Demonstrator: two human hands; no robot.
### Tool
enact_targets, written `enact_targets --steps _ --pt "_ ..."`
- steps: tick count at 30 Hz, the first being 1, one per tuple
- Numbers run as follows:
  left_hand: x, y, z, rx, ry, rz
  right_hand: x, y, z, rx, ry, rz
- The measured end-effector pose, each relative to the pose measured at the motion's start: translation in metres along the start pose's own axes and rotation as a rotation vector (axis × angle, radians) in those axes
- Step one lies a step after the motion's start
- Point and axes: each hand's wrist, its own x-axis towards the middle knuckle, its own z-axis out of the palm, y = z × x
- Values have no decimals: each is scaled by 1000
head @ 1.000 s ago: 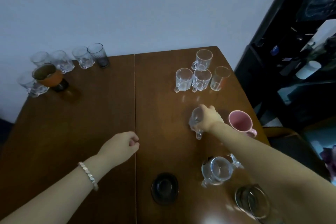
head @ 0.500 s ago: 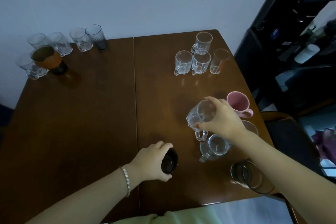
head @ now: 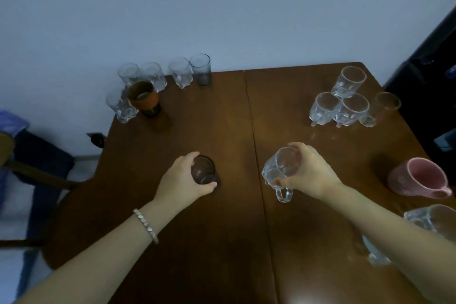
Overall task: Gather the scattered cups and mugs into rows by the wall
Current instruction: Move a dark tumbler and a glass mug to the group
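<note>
My left hand point(head: 181, 181) grips a small dark ribbed glass point(head: 203, 170) held above the middle of the brown table point(head: 197, 242). In my right hand point(head: 309, 171) is a clear glass mug point(head: 277, 170), tilted, its handle hanging down. By the wall at the back left stand several clear glasses point(head: 153, 76), a dark tumbler point(head: 201, 69) and an orange-banded cup point(head: 144, 97). At the back right sits a cluster of clear mugs point(head: 341, 103) with a tinted tall glass point(head: 381, 108).
A pink mug point(head: 418, 177) lies on its side near the table's right edge. Another clear mug point(head: 429, 219) shows partly behind my right forearm. A chair with dark cloth point(head: 37, 163) stands left of the table; a black cabinet point(head: 429, 61) is at the right.
My left hand lifted the dark glass and carried it forward and left. My right hand moved the clear mug toward the table's middle. The view swung left.
</note>
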Motion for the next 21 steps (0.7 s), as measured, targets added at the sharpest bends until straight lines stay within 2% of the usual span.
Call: enact_targets --steps 4,9,13,21 --pt "68 -43 -51 -6 55 14 37 -58 31 -32 15 6" --pt "155 -56 -85 105 98 141 88 -107 65 -96 9 27" --pt "215 -49 -94 140 60 196 124 -130 80 -52 19 83" --pt "285 -56 -82 154 -23 182 208 -157 99 -53 89 139"
